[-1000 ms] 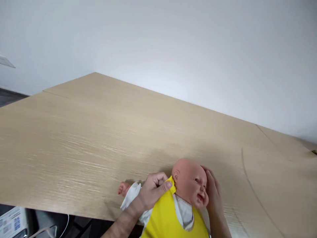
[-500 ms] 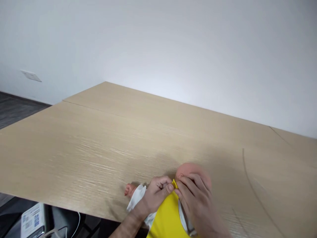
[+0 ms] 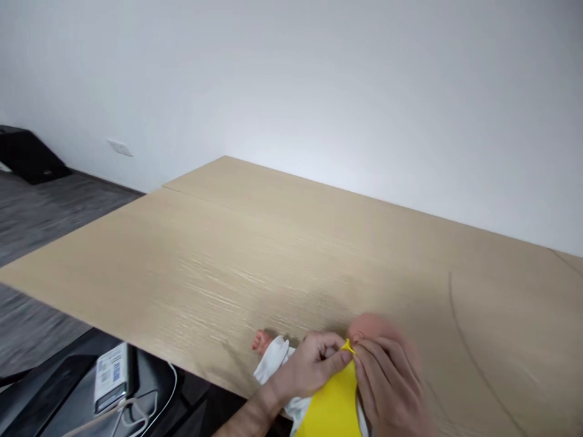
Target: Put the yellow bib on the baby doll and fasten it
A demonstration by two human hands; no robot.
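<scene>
A baby doll lies at the table's near edge, its pink head (image 3: 376, 326) partly behind my right hand. Its small fist (image 3: 261, 342) and white sleeve (image 3: 273, 359) stick out to the left. Over its front hangs a yellow bib (image 3: 334, 405), its top corner drawn up by the doll's neck. My left hand (image 3: 319, 362) pinches that corner between thumb and fingers. Closed beside it, my right hand (image 3: 387, 382) grips the bib's edge next to the doll's ear; its fingertips are partly hidden. The doll's lower body is out of view.
The wooden table (image 3: 255, 243) runs back to a white wall (image 3: 319, 91) with a socket plate (image 3: 119, 147). At lower left, a white box (image 3: 112, 376) and a pale cable (image 3: 136, 414) rest on a black chair (image 3: 54, 388). A black object (image 3: 31, 155) stands on the floor.
The view has swung left, so the doll and both hands appear further right and lower. Both hands still hold the bib's top, where less of the yellow corner shows between the fingers.
</scene>
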